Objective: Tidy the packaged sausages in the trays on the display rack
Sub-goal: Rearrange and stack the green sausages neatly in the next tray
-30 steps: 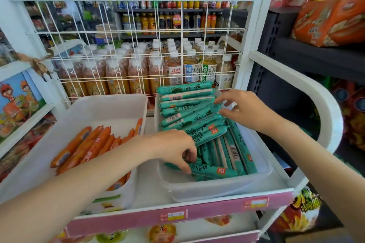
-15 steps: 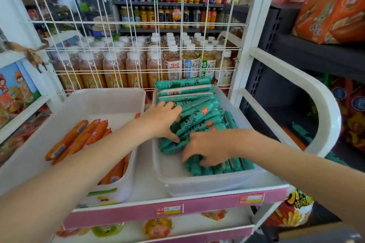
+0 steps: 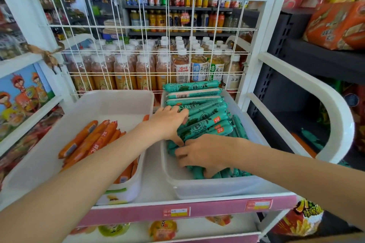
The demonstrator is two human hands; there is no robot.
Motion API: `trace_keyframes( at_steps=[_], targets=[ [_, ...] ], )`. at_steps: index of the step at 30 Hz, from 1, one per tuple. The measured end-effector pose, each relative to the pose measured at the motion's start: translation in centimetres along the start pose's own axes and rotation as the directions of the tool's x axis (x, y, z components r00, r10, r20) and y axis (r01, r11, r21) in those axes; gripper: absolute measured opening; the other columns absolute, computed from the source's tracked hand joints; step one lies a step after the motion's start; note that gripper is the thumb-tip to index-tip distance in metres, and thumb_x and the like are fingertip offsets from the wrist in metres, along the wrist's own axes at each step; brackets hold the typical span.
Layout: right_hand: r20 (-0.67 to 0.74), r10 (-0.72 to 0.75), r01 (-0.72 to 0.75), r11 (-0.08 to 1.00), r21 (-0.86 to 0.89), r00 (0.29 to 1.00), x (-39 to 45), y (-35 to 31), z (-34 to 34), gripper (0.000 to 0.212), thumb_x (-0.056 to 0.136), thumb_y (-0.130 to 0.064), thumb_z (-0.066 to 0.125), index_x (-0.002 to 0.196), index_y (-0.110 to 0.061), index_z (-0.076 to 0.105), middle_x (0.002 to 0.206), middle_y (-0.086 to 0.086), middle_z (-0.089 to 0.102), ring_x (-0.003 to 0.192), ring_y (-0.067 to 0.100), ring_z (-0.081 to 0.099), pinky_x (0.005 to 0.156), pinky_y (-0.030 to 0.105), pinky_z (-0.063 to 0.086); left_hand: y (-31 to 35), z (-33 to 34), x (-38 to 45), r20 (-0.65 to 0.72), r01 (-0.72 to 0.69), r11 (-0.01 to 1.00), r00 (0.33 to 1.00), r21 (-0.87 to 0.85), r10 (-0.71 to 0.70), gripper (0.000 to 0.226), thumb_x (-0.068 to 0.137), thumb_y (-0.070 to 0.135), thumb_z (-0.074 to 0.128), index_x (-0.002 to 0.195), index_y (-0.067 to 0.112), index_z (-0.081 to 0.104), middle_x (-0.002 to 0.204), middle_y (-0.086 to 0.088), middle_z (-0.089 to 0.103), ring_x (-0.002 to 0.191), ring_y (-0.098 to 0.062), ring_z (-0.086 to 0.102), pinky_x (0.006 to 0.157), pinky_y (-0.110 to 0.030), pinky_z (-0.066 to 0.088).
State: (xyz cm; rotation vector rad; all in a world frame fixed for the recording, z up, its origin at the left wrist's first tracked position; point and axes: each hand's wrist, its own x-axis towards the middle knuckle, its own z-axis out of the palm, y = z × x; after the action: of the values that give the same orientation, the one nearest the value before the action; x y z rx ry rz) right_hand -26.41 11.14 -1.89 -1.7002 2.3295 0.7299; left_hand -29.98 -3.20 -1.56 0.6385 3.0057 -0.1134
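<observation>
Both my hands are in the right-hand translucent white plastic tray (image 3: 217, 189), down among the green-wrapped packaged sausages (image 3: 205, 120). My left hand (image 3: 169, 122) lies across the left ends of the middle rows, fingers spread and only lightly bent, pressing on the wrappers rather than closing round any one of them. My right hand (image 3: 205, 154) is at the front of the tray, fingers curled down over a cluster of green sausages there — I judge it is gripping a few, though the fingertips are buried and I cannot tell how many.

What the next move turns on is direction. The rows at the back lie crosswise, long axis running left to right and slightly tilted, while the ones under my right hand and along the tray's right wall point front to back — end-on towards me. So the stray ones lie directly under my right fingers, and that hand is the nearer; I judge it should turn them to match the crosswise rows while the left hand steadies the stack.

The orange-wrapped sausages (image 3: 88, 140) lie slanted in the left white tray (image 3: 110, 102), untouched.
</observation>
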Motion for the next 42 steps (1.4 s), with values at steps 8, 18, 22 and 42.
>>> trace_keyframes(
  at_steps=[8,18,22,42],
  targets=[
    [-0.116,0.055,-0.045,0.995,0.085,0.992,-1.8,0.0,0.4,0.051,0.078,-0.026,0.064,0.124,-0.017,0.045,0.127,0.0,0.041,0.101,0.024,0.048,0.077,0.039,0.046,-0.5,-0.2,0.3,0.012,-0.012,1.0,1.0,-0.025,0.013,0.054,0.069,0.05,0.072,0.096,0.024,0.034,0.103,0.0,0.041,0.09,-0.017,0.038,0.073,-0.029,0.032],
    [-0.379,0.266,-0.052,0.871,0.489,0.887,-4.0,2.0,-1.4,0.027,0.07,-0.012,0.059,0.094,-0.023,0.063,0.102,-0.011,0.06,0.088,0.013,0.056,0.069,0.032,0.045,-1.1,-0.7,0.0,-0.066,-0.118,0.962,0.992,-0.246,0.105,0.074,0.074,0.044,0.07,0.132,0.011,0.039,0.122,-0.009,0.042,0.113,-0.025,0.04,0.09,-0.03,0.034],
    [-0.458,0.384,-0.005,0.771,0.637,0.801,-5.6,3.2,-2.9,0.023,0.074,-0.013,0.062,0.094,-0.022,0.067,0.095,-0.008,0.065,0.087,0.009,0.061,0.08,0.031,0.051,-1.4,-0.2,0.0,-0.086,-0.112,0.942,0.992,-0.317,0.089,0.075,0.076,0.045,0.069,0.136,0.013,0.038,0.129,-0.007,0.046,0.114,-0.021,0.043,0.094,-0.03,0.038],
    [-0.278,0.758,0.22,0.181,0.959,0.589,-7.3,6.7,-4.7,0.007,0.085,-0.009,0.063,0.086,-0.002,0.065,0.057,0.0,0.052,0.047,0.017,0.039,0.036,0.019,0.032,1.9,-3.9,-2.3,-0.11,-0.151,0.264,0.98,-0.953,0.164,0.022,0.086,0.015,0.058,0.105,0.025,0.062,0.106,0.008,0.068,0.099,-0.008,0.064,0.09,-0.024,0.05]
  ],
)
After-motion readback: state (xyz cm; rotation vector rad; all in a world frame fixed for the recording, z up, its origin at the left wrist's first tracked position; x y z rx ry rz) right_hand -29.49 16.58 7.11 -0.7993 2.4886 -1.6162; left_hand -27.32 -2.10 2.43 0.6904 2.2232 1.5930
